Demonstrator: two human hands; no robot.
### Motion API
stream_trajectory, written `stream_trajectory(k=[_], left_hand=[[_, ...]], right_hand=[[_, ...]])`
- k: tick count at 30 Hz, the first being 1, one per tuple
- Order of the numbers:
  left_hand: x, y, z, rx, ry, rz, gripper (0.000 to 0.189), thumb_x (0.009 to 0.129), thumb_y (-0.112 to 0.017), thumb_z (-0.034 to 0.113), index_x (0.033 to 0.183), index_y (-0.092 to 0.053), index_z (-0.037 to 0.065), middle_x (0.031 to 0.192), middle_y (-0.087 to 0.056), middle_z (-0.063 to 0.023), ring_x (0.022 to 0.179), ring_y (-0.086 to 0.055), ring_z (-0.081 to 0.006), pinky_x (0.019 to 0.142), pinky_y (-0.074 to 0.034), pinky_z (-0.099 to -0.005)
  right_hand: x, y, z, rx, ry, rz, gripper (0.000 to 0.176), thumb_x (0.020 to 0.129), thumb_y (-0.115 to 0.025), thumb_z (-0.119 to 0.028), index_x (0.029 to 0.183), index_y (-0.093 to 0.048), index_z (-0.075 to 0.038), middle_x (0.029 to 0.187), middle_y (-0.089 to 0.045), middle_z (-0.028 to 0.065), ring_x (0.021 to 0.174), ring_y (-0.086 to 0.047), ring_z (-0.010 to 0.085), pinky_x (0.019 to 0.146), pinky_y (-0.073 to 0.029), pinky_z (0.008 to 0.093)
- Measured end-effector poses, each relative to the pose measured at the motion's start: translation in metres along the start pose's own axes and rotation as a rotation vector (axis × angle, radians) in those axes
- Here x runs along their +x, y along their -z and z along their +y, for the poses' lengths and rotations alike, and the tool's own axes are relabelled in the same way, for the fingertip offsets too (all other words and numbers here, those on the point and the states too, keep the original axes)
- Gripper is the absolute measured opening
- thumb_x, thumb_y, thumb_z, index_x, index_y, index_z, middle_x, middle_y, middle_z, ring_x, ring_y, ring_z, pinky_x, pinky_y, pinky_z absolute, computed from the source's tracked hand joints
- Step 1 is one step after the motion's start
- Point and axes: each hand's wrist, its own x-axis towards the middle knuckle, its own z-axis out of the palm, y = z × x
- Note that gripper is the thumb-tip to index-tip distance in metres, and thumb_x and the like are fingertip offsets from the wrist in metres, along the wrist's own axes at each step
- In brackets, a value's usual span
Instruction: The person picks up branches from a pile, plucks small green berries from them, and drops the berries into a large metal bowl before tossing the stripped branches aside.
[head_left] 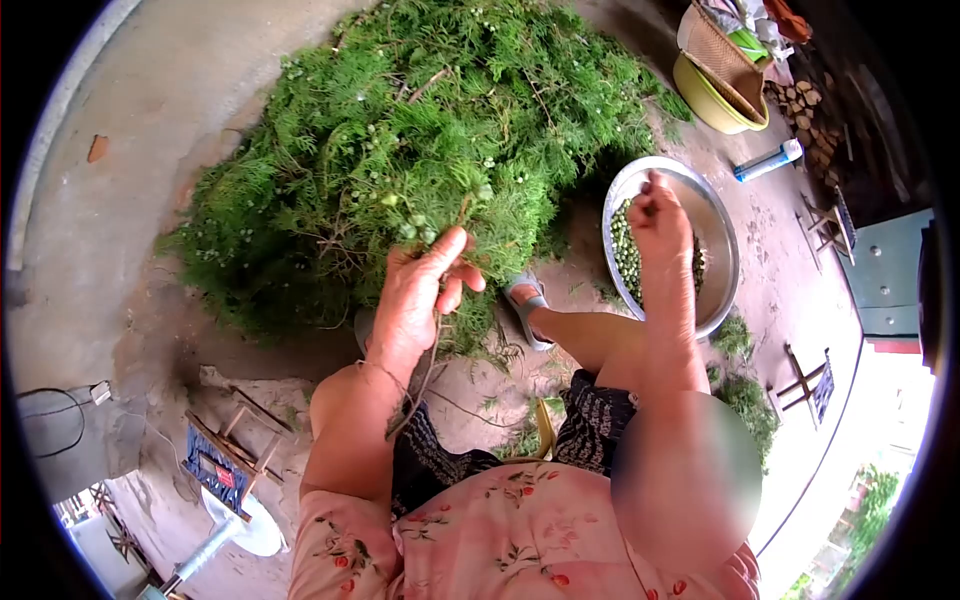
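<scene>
left hand point(425, 285), 11 o'clock of wearer: clamped on 1 sprig point(464, 210). right hand point(662, 228), 1 o'clock, over basin point(716, 215) of green berries point(627, 252): curled (can't tell whether gripping). hazard: spillage, if releasing beyond rim.

way ahead blocked by a big green branch pile point(400, 130), thin gap left between pile and metal bowl point(716, 235), bowl sides walled, top left open
</scene>
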Motion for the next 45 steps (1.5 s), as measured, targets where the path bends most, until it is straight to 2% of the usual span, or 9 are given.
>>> stream_trajectory(k=[5, 9, 15, 19, 31, 34, 38, 41, 45], left_hand=[[-0.026, -0.011, -0.002, 0.031, 0.008, -0.093, 0.023, 0.084, -0.060, 0.022, 0.085, -0.059, 0.000, 0.073, -0.059, -0.0089, 0.045, -0.050, -0.0110, 0.033, -0.026, -0.0189], [-0.057, -0.029, 0.001, 0.028, -0.100, -0.080, 0.026, 0.084, -0.060, 0.025, 0.085, -0.060, -0.001, 0.066, -0.060, -0.0073, 0.049, -0.055, -0.0106, 0.033, -0.028, -0.0190], [-0.115, -0.025, -0.005, 0.035, 0.020, -0.083, 0.031, 0.084, -0.059, 0.032, 0.081, -0.060, 0.001, 0.055, -0.056, -0.0083, 0.037, -0.035, -0.0059, 0.036, -0.024, -0.0192], [-0.149, -0.028, -0.014, 0.026, -0.002, -0.011, 0.030, 0.083, -0.060, 0.030, 0.081, -0.060, 0.000, 0.054, -0.055, -0.0076, 0.037, -0.034, -0.0060, 0.036, -0.024, -0.0198], [-0.200, -0.023, -0.026, -0.023, -0.038, 0.109, 0.026, 0.082, -0.062, 0.027, 0.083, -0.058, 0.002, 0.052, -0.051, -0.0044, 0.037, -0.031, -0.0067, 0.037, -0.023, -0.0212], [-0.224, -0.022, -0.016, -0.062, -0.170, 0.222, 0.018, 0.081, -0.063, 0.020, 0.085, -0.058, 0.003, 0.064, -0.056, -0.0031, 0.038, -0.040, -0.0078, 0.034, -0.024, -0.0199], [-0.229, 0.008, -0.017, -0.179, -0.237, 0.270, 0.016, 0.082, -0.063, 0.017, 0.090, -0.061, 0.004, 0.068, -0.060, -0.0034, 0.036, -0.038, -0.0065, 0.032, -0.021, -0.0196], [-0.231, 0.026, -0.020, -0.200, -0.315, 0.370, 0.019, 0.083, -0.061, 0.023, 0.080, -0.059, 0.004, 0.060, -0.056, -0.0027, 0.034, -0.032, -0.0065, 0.033, -0.020, -0.0203], [-0.232, 0.045, -0.022, -0.251, -0.261, 0.498, 0.020, 0.084, -0.059, 0.025, 0.082, -0.057, 0.005, 0.056, -0.051, -0.0020, 0.035, -0.030, -0.0073, 0.036, -0.021, -0.0216]], right_hand=[[-0.112, -0.081, 0.013, -0.518, 0.084, -0.429, 0.026, 0.079, -0.066, -0.026, 0.094, -0.062, -0.005, 0.074, -0.057, -0.0004, 0.051, -0.045, 0.0072, 0.042, -0.035, 0.0194], [-0.153, -0.085, 0.026, -1.057, 0.714, -0.611, 0.031, 0.074, -0.070, -0.026, 0.093, -0.059, -0.003, 0.072, -0.058, 0.0080, 0.057, -0.050, 0.0142, 0.053, -0.043, 0.0261], [-0.189, -0.054, 0.040, -0.932, 0.595, -0.493, 0.017, 0.083, -0.061, -0.018, 0.084, -0.058, -0.001, 0.061, -0.055, 0.0088, 0.052, -0.049, 0.0168, 0.050, -0.041, 0.0285], [-0.218, -0.044, 0.053, -0.656, 0.304, -0.453, 0.024, 0.088, -0.055, -0.025, 0.079, -0.056, -0.003, 0.058, -0.044, -0.0062, 0.050, -0.035, 0.0033, 0.045, -0.030, 0.0194], [-0.259, -0.052, 0.060, -0.653, 0.215, -0.318, 0.026, 0.092, -0.048, -0.022, 0.072, -0.053, -0.005, 0.057, -0.045, -0.0036, 0.044, -0.035, 0.0066, 0.038, -0.028, 0.0235], [-0.201, -0.027, 0.051, -0.271, -0.069, -0.289, 0.019, 0.091, -0.047, -0.021, 0.082, -0.050, -0.004, 0.062, -0.043, 0.0005, 0.040, -0.036, 0.0115, 0.035, -0.029, 0.0247], [-0.208, -0.017, 0.040, -0.144, -0.144, -0.414, 0.009, 0.083, -0.047, -0.003, 0.092, -0.049, -0.002, 0.086, -0.052, 0.0093, 0.077, -0.058, 0.0217, 0.057, -0.045, 0.0285], [-0.199, 0.008, 0.056, -0.003, -0.331, -0.430, 0.004, 0.083, -0.049, -0.002, 0.086, -0.052, -0.003, 0.073, -0.053, 0.0077, 0.064, -0.053, 0.0175, 0.053, -0.041, 0.0261], [-0.236, 0.028, 0.071, -0.508, -0.583, -0.295, 0.015, 0.085, -0.056, -0.017, 0.082, -0.054, -0.002, 0.057, -0.048, 0.0031, 0.043, -0.043, 0.0118, 0.036, -0.030, 0.0231]])
